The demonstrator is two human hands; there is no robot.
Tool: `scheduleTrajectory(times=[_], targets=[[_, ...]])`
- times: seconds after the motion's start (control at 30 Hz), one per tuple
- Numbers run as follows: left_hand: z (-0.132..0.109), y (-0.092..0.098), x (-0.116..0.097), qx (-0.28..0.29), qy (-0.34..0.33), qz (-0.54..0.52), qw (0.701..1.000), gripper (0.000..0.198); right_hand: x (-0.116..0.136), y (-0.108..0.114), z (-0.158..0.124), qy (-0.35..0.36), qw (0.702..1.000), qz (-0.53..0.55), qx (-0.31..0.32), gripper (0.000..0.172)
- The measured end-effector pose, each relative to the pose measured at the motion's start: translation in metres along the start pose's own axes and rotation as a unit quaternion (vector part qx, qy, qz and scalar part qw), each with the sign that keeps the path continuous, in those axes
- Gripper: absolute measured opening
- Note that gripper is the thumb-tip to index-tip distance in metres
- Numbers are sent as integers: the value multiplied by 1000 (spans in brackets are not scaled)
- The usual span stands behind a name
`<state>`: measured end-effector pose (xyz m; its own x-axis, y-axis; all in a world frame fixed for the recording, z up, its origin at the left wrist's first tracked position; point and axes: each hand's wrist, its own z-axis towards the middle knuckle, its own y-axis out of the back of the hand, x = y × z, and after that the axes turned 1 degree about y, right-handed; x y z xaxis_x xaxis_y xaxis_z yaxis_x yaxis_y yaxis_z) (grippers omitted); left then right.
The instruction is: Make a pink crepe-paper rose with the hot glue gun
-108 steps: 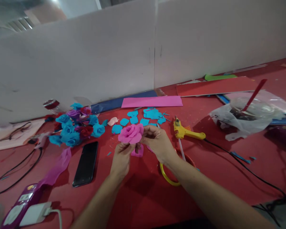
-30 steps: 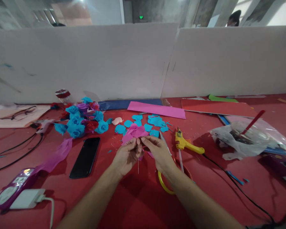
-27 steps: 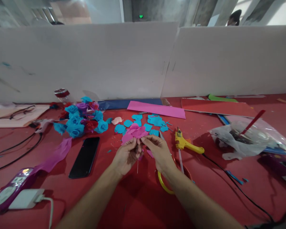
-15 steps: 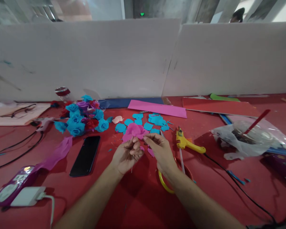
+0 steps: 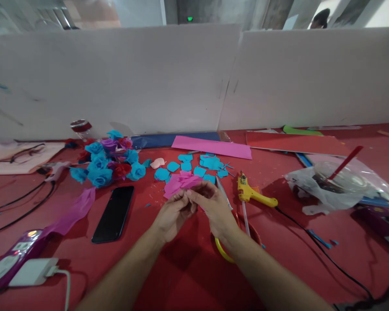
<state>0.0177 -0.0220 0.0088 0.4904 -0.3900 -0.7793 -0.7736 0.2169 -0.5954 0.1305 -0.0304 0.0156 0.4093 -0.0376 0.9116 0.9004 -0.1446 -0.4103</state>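
A pink paper rose (image 5: 179, 182) is held low over the red table (image 5: 188, 268), its petals pointing away from me. My left hand (image 5: 172, 214) and my right hand (image 5: 214, 208) meet at its base, fingers curled and pinched together on it. The thin wire stem is hidden between my fingers. Cut blue paper petals (image 5: 194, 165) lie just beyond the rose. A yellow glue gun (image 5: 251, 192) lies right of my right hand.
A heap of blue, purple and red paper roses (image 5: 106, 163) sits at left, with a black phone (image 5: 113, 213) in front of it. Yellow-handled scissors (image 5: 225, 252) lie under my right wrist. A plastic cup in a bag (image 5: 335, 183) stands right. White partition boards (image 5: 181, 82) close off the back.
My hands have closed in on the rose's base and the wire stem that hung below my left fingers is no longer seen. The rose sits lower than 3.6 s ago.
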Motion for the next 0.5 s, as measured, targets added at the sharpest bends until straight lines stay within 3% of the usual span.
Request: scheduleTrajectory(times=[0.1,0.23,0.33,0.43,0.5], targets=[[0,3,2,-10,-48,38,998,21,1,-1,-1,-37,997,40,52,19],[1,15,2,-5,-98,140,985,16,1,-1,-3,7,996,42,77,10],[0,19,-1,-2,-103,164,981,12,0,0,-4,35,996,25,75,12],[-4,14,-4,-53,-146,166,974,12,-1,0,-5,63,996,9,62,18],[-8,9,-5,-107,-207,208,950,14,-2,0,-5,82,996,6,47,20]])
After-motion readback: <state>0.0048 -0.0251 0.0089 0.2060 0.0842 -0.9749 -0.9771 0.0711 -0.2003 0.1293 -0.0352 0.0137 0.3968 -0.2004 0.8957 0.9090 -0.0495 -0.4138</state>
